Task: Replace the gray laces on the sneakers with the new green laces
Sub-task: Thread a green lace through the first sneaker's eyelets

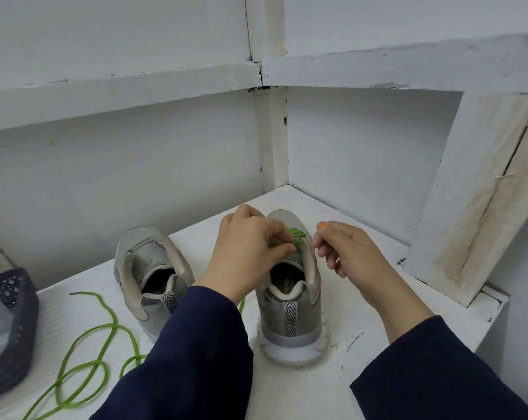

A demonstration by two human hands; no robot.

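I record lacing in progress on the right sneaker [290,313], standing heel-near on the tabletop [362,344]. The left hand [250,247] pinches the green lace [297,234] over the far eyelets, where green rows already show, while the right hand [344,253] hovers just right with fingers curled, and I cannot tell whether it holds an end. The left sneaker [147,268] shows no lace, and a loose green lace [105,331] lies looped near left. In my judgement the next move calls for feeding an end through the next eyelet.
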